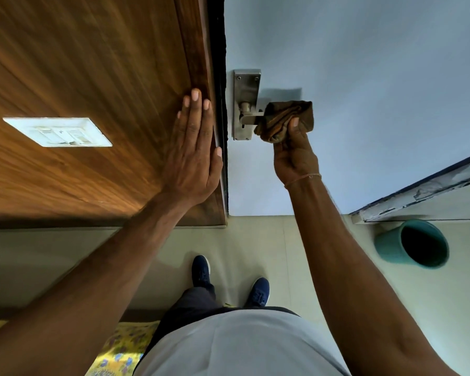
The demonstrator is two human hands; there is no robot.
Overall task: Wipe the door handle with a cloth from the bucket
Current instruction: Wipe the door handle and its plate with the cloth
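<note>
A steel door handle (248, 119) on a long back plate (246, 82) is fixed to the pale blue door (364, 77). My right hand (295, 156) grips a bunched brown cloth (285, 118) that is wrapped over the lever's outer end, hiding that part of the lever. My left hand (193, 150) lies flat, fingers together, on the brown wooden panel (92, 77) just left of the door's edge. A teal bucket (413, 244) stands on the floor at the lower right, its inside dark.
A white switch plate (57, 131) is set in the wooden panel at the left. My two dark blue shoes (201, 272) stand on the beige tiled floor. A yellow patterned fabric (117, 348) lies at the bottom left. A worn door frame edge (423, 196) runs above the bucket.
</note>
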